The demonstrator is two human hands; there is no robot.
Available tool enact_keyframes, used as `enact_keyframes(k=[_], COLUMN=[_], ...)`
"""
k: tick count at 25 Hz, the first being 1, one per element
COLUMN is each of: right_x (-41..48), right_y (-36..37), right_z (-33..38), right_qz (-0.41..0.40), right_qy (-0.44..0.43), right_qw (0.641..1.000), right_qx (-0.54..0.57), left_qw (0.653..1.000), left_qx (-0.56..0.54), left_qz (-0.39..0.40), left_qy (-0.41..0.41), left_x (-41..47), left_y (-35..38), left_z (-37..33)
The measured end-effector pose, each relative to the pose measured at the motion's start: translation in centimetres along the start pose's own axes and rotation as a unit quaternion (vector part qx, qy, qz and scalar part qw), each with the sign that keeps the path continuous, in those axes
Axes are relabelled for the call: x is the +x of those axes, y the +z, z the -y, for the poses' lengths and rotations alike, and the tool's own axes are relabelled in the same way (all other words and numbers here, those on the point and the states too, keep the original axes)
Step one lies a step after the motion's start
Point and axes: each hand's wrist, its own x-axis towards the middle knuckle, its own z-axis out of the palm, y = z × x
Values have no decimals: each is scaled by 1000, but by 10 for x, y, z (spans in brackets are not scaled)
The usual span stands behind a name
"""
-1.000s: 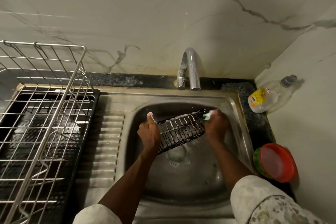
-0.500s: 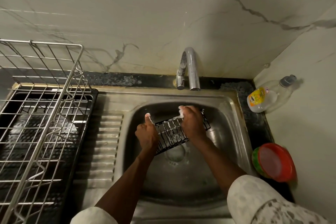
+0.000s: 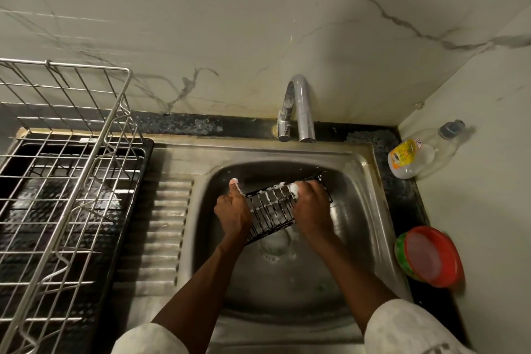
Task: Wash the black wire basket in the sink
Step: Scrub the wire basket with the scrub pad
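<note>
A small black wire basket [image 3: 268, 210], streaked with white suds, is held tilted over the steel sink [image 3: 370, 210]. My left hand [image 3: 232, 210] grips its left end with the thumb sticking up. My right hand [image 3: 310, 210] lies over the basket's right half and holds a soapy scrubber [image 3: 294, 188] against the wires; most of the scrubber is hidden under my fingers. The drain [image 3: 274, 244] shows just below the basket with foam around it.
A curved chrome tap [image 3: 298, 112] stands behind the sink, with no water running. A large steel dish rack [image 3: 66, 181] over a black tray fills the left counter. A clear soap bottle [image 3: 413, 158] and a red-lidded green bowl [image 3: 428, 256] sit at the right.
My right hand moved from the basket's right end leftward across the wires, then stayed near the middle. My left hand kept its grip and the basket barely shifted.
</note>
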Motion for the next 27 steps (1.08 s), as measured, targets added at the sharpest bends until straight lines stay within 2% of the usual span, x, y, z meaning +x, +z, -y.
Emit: enact_keyframes(k=[3, 5, 7, 11, 12, 17, 19, 21, 23, 27], right_x=[23, 25, 14, -19, -19, -7, -13, -27, -42, -40], right_y=[-12, -20, -19, -6, -5, -16, -16, -10, -1, 22], right_z=[-34, -46, -37, -18, -22, -55, -45, -25, 3, 55], right_qz=[29, 34, 21, -4, -5, -34, -50, -55, -53, -10], right_qy=[136, 171, 146, 2, 6, 185, 192, 137, 32, -172], right_qw=[988, 981, 987, 999, 999, 981, 980, 989, 998, 984], right_qx=[-60, -83, -66, -41, -41, -52, -30, -11, 11, 34], left_qw=[1000, 1000, 1000, 1000, 1000, 1000, 1000, 1000, 1000, 1000], left_qx=[-6, -15, -15, -11, -7, 6, -1, -1, -3, 1], left_qz=[-2, 0, -5, -7, -7, -4, -8, -12, -7, 10], left_qy=[0, -1, 5, -1, 0, 5, 5, 7, 11, 10], left_x=[-3, -5, -4, -1, -2, -6, -2, 1, 0, 1], left_y=[0, 2, 2, -2, -3, 0, 2, 4, 4, 1], left_z=[-1, -2, -4, -3, -2, -2, 0, 1, 3, 8])
